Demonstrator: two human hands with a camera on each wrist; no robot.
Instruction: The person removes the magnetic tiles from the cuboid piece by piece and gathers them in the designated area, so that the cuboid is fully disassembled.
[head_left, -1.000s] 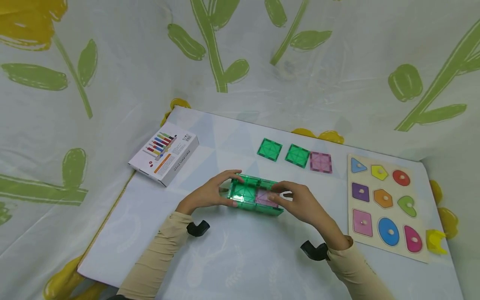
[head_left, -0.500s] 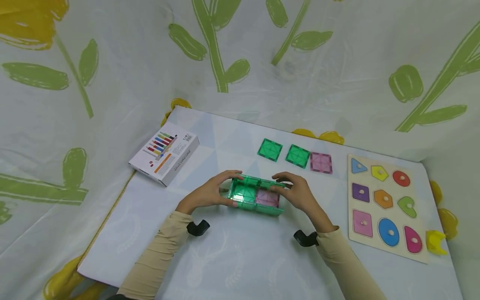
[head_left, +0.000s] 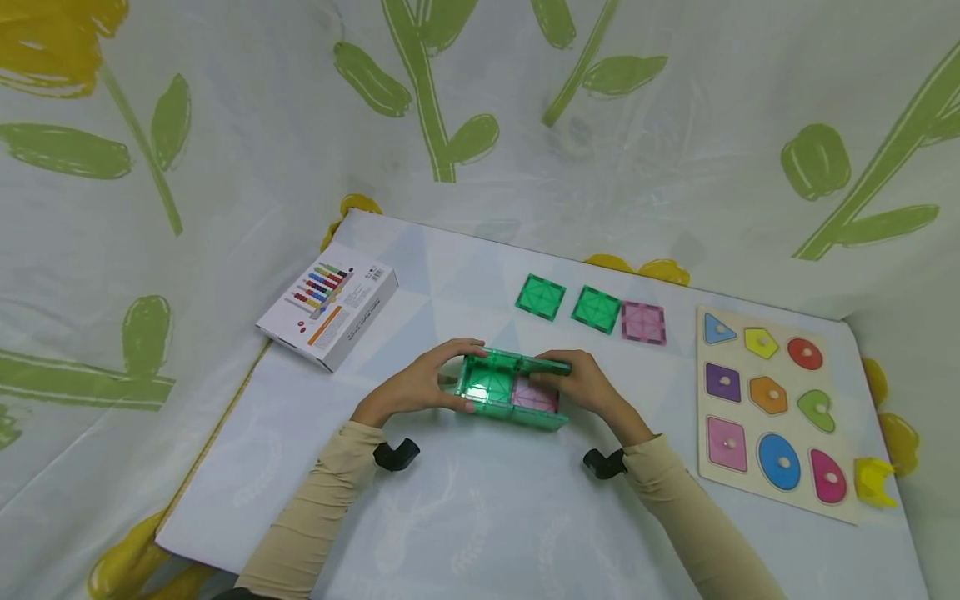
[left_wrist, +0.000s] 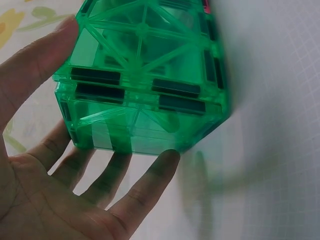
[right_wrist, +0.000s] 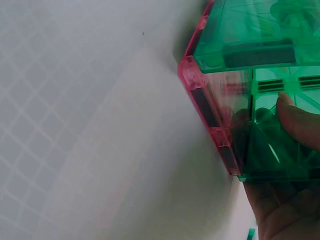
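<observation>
Right hand (head_left: 588, 385) shifts left and in compared with 1 s ago: then over the pink base tile (head_left: 535, 396), now pinching the green wall tile (head_left: 546, 366) at the far right of the magnetic-tile box (head_left: 517, 417). Right forearm comes in with it; left hand (head_left: 416, 385) stays put. From the right wrist, thumb is on the inner face of that wall, fingers behind it. Left hand grasps the box's left end, thumb on the near side, index finger on the far side. Box sits mid-table, between both hands: green walls, green base on the left half, pink on the right. Behind it on the white table (head_left: 480, 517): one green tile (head_left: 541, 297) set apart, then a second green tile (head_left: 596, 309) with a pink tile (head_left: 643, 322) just beside it. Far left, a white carton (head_left: 330, 304) with a bead-rack picture. At right, a wooden shape puzzle (head_left: 783, 423), nine knobbed pieces seated, plus a yellow notched piece (head_left: 873, 482) by its edge.
</observation>
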